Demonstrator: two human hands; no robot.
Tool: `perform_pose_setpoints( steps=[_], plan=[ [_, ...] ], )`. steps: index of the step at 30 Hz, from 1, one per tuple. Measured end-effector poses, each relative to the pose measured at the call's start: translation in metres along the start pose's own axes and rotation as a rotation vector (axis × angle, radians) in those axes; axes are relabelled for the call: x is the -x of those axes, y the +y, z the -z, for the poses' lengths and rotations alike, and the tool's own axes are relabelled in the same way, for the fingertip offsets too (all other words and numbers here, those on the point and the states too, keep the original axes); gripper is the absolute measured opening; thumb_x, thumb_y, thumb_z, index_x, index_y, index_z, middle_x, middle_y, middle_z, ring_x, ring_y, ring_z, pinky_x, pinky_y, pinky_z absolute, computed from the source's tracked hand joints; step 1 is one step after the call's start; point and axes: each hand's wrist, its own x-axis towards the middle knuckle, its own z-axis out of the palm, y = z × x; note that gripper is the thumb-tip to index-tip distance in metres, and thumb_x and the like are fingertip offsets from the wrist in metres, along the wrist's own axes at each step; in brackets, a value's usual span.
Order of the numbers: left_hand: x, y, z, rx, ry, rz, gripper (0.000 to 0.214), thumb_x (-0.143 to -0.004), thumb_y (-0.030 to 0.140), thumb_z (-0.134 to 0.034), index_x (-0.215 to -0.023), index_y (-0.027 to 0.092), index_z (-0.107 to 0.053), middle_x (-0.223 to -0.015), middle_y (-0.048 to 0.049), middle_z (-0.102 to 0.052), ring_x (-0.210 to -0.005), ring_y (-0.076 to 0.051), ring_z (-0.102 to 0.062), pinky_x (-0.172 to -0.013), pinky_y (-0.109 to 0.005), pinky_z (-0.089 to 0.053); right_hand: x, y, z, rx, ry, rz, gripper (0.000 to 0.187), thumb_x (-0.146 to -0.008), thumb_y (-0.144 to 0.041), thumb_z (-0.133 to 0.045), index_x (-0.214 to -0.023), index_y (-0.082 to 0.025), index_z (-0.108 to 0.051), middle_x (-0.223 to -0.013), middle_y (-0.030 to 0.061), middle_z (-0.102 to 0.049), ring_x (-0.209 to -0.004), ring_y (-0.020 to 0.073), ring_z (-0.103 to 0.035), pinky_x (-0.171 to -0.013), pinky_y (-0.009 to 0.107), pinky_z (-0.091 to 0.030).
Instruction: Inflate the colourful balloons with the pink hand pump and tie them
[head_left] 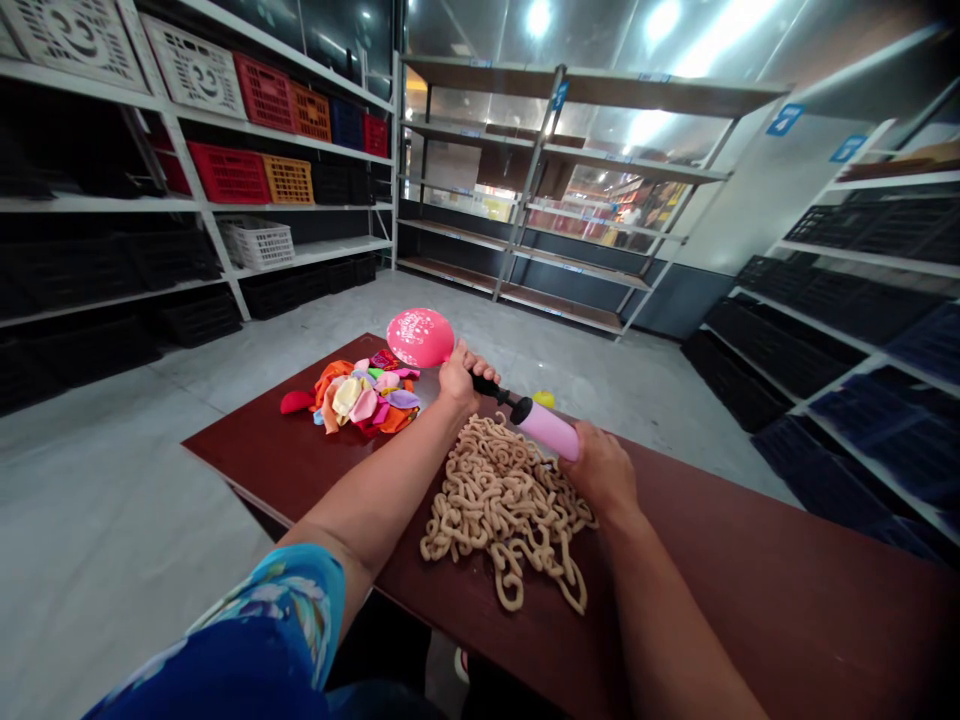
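Note:
A balloon pump [550, 430] with a pink barrel and black nozzle end is held between my two hands over the table. My right hand [602, 468] is wrapped round the pink barrel. My left hand [463, 378] grips the black end, close to the neck of a partly inflated red-pink balloon [420, 337] with white print. Below the pump lies a heap of beige, twisted rope-like pieces [510, 500]. Left of my left hand is a pile of uninflated balloons [360, 398] in many colours. How the balloon's neck sits on the nozzle is hidden by my fingers.
The dark red table [720, 540] stretches left and right. A small red balloon [297, 402] lies by the pile, and a yellow round thing [544, 399] shows past the far edge. Shelves with crates [227, 172] stand left; metal racks [517, 190] stand behind.

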Motion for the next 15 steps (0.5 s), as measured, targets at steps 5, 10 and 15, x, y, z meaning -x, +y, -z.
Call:
perform_pose_setpoints(
  steps=[5, 10, 15],
  plan=[
    [-0.01, 0.01, 0.01, -0.013, 0.035, -0.069, 0.049, -0.076, 0.049, -0.05, -0.053, 0.019, -0.019, -0.043, 0.0051, -0.026, -0.038, -0.01, -0.037, -0.045, -0.027, -0.038, 0.0, 0.012, -0.002, 0.015, -0.02, -0.023, 0.031, -0.07, -0.025, -0.054, -0.1, -0.021, -0.048, -0.094, 0.0063, -0.057, -0.088, 0.021, -0.05, -0.067, 0.029, -0.03],
    [-0.008, 0.004, 0.009, 0.015, 0.014, -0.047, 0.049, -0.077, 0.048, -0.05, -0.052, 0.019, -0.019, -0.043, 0.005, -0.026, -0.037, -0.009, -0.036, -0.044, -0.026, -0.036, 0.0, 0.007, -0.003, 0.047, -0.076, -0.047, 0.027, -0.068, -0.025, -0.054, -0.093, -0.02, -0.047, -0.092, 0.0054, -0.058, -0.085, 0.0209, -0.051, -0.063, 0.028, -0.029],
    [0.005, -0.011, -0.002, -0.01, 0.006, 0.031, 0.052, -0.075, 0.055, -0.05, -0.052, 0.019, -0.021, -0.042, 0.005, -0.026, -0.037, -0.009, -0.035, -0.043, -0.026, -0.036, 0.003, -0.009, 0.0, 0.03, -0.053, -0.002, 0.024, -0.069, -0.026, -0.055, -0.09, -0.019, -0.045, -0.089, 0.0057, -0.059, -0.082, 0.0201, -0.052, -0.065, 0.029, -0.028]
  ],
)
